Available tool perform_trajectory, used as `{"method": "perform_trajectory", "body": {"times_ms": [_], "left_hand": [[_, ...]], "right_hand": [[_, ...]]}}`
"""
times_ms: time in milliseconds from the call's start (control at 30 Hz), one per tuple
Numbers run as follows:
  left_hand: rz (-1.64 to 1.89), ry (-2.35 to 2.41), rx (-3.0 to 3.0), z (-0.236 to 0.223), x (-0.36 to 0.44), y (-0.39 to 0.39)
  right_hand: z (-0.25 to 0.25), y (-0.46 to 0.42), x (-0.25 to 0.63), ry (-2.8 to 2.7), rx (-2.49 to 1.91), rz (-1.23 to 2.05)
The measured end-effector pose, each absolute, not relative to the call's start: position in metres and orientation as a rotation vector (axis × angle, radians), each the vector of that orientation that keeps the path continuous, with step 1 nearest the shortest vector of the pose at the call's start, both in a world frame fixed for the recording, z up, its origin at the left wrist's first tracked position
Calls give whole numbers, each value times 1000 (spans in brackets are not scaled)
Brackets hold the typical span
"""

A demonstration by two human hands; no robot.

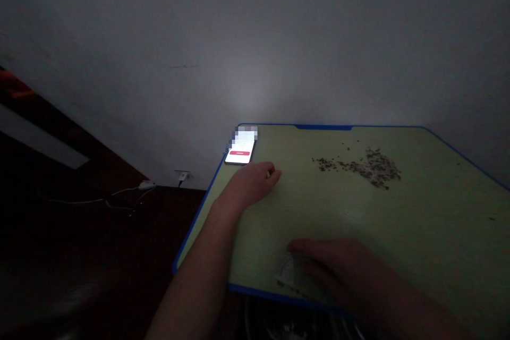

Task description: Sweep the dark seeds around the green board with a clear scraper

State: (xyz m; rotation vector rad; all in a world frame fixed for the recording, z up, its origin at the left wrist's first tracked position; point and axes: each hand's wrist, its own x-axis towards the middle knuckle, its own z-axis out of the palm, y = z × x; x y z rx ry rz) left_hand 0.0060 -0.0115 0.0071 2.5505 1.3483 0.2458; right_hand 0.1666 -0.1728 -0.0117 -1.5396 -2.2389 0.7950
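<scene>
My left hand (255, 180) rests on the pale green table (418, 234) near its far left corner, fingers curled into a loose fist around a small thin object I cannot name. Just beyond it lies a phone (240, 147) with its screen lit. My right hand (338, 268) lies flat near the front edge, fingers stretched out over a small whitish thing (287, 272) that is too dim to identify. A scatter of small dark bits (366, 166) lies further back on the table.
The table has a blue rim (195, 223) and stands against a white wall (255, 37). On the dark floor to the left, a cable (119, 196) runs to a wall socket (182, 175). The room is dim.
</scene>
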Motion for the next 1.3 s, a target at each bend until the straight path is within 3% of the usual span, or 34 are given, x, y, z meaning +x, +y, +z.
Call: {"method": "perform_trajectory", "body": {"times_ms": [533, 867, 1067, 1300], "left_hand": [[225, 1354, 2555, 10, 6, -16], [175, 1364, 2484, 12, 5, -10], [154, 1346, 2428, 13, 4, -7], [25, 1357, 2376, 26, 10, -9]], "right_hand": [[0, -185, 169, -2297, -1365, 682], [-3, -218, 335, -1969, -1971, 337], [-8, -233, 341, -1975, -1951, 542], [4, -171, 330, -2042, -1788, 658]]}}
